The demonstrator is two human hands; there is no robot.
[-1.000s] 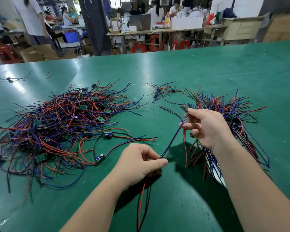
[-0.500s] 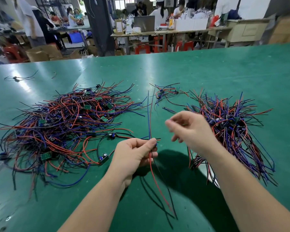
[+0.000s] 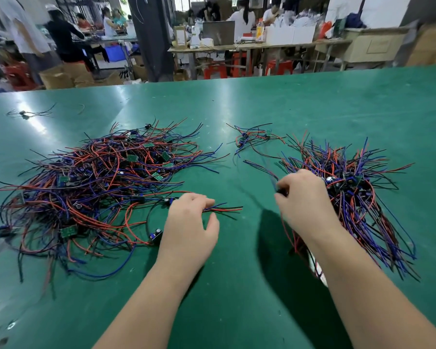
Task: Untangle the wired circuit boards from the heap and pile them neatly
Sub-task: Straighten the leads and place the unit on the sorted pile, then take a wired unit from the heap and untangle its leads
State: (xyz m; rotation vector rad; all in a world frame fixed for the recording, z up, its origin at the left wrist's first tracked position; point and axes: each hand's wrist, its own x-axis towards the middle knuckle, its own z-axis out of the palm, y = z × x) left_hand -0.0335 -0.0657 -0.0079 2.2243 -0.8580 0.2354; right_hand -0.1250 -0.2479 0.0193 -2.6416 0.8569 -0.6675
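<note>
Fingers (image 3: 287,183) of right hand (image 3: 305,202) pinch a blurred dark wired board (image 3: 279,191) at sorted pile (image 3: 350,187) edge. Left hand (image 3: 189,227) fingers curl round wire ends (image 3: 227,209) beside heap (image 3: 98,187) on counter (image 3: 237,285). Best lay wires parallel to pile, then draw from heap slowly.

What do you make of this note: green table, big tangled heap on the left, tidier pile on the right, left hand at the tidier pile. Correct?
One thing is wrong: the head view shows the right hand at the tidier pile, gripping a wired board. The left hand is beside the tangled heap, over loose wire ends. Green table and both sides stand.
</note>
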